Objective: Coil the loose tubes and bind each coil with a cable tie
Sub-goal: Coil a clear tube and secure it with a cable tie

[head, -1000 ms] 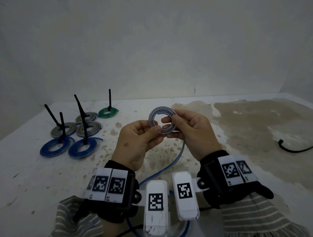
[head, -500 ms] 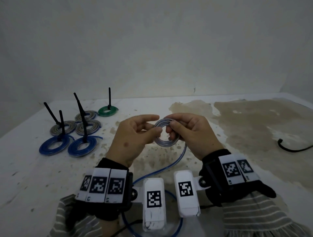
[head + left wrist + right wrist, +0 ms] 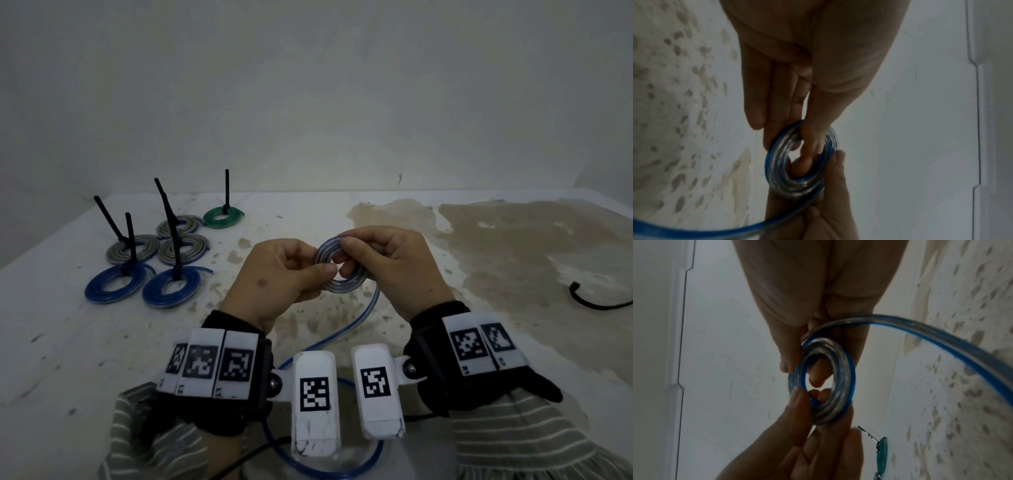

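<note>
Both hands hold a small coil (image 3: pixel 334 274) of clear tube with a blue stripe above the table. My left hand (image 3: pixel 291 274) pinches the coil's left side between thumb and fingers. The right hand (image 3: pixel 383 260) pinches its right and upper side, one finger poking into the hole. In the left wrist view the coil (image 3: pixel 797 164) sits past the left hand (image 3: pixel 797 138). In the right wrist view the coil (image 3: pixel 826 386) sits just below my right hand (image 3: pixel 809 369). The tube's loose tail (image 3: pixel 356 318) hangs down toward me and loops under the wrists.
Several bound coils lie at the left of the stained white table (image 3: pixel 68 359): two blue (image 3: pixel 171 287), three grey (image 3: pixel 183 250) and one green (image 3: pixel 222 217), each with an upright black cable tie. A black cable (image 3: pixel 596 301) lies at the right edge.
The coil has turned in my hands and the grip has shifted. My left index finger, stretched out half a second ago, is now curled against the coil. The hands stayed in place.
</note>
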The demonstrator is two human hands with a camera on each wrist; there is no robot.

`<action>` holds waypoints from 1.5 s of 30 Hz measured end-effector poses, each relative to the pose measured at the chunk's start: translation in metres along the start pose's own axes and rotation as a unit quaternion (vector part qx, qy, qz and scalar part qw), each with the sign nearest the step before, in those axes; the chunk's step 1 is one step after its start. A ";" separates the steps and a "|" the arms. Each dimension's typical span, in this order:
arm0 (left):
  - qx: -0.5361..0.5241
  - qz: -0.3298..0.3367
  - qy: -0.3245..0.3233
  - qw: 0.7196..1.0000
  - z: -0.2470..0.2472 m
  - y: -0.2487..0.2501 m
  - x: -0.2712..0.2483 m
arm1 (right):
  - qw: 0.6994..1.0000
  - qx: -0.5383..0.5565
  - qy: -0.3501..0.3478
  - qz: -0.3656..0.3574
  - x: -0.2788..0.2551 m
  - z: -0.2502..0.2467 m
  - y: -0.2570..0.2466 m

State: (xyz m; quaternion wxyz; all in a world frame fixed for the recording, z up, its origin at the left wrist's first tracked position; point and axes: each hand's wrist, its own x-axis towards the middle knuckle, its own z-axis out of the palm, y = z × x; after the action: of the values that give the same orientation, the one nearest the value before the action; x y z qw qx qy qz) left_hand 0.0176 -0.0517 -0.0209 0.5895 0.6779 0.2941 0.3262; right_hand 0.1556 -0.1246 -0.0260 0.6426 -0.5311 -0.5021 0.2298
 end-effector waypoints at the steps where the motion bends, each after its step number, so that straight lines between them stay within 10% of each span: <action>1: -0.018 -0.006 -0.002 1.000 0.001 0.000 0.000 | 1.000 0.005 -0.001 0.000 0.000 -0.001 0.000; 12: 0.053 0.026 -0.013 0.998 0.000 0.002 -0.002 | 0.999 0.039 -0.023 0.010 -0.004 -0.003 -0.004; 23: -0.143 -0.033 -0.016 0.989 0.007 0.005 -0.002 | 0.993 0.115 -0.002 0.011 0.000 0.001 -0.006; 38: 0.061 0.009 -0.065 0.996 0.004 0.007 -0.004 | 0.999 -0.050 -0.021 0.000 -0.002 -0.003 -0.007; 45: -0.126 0.000 0.016 0.992 0.007 0.009 0.001 | 0.999 0.042 0.030 0.016 0.002 0.002 -0.004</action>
State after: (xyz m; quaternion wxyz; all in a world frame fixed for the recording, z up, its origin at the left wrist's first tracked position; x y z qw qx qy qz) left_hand 0.0240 -0.0567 -0.0128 0.6653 0.5930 0.2603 0.3715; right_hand 0.1533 -0.1230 -0.0214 0.6752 -0.5187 -0.4638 0.2448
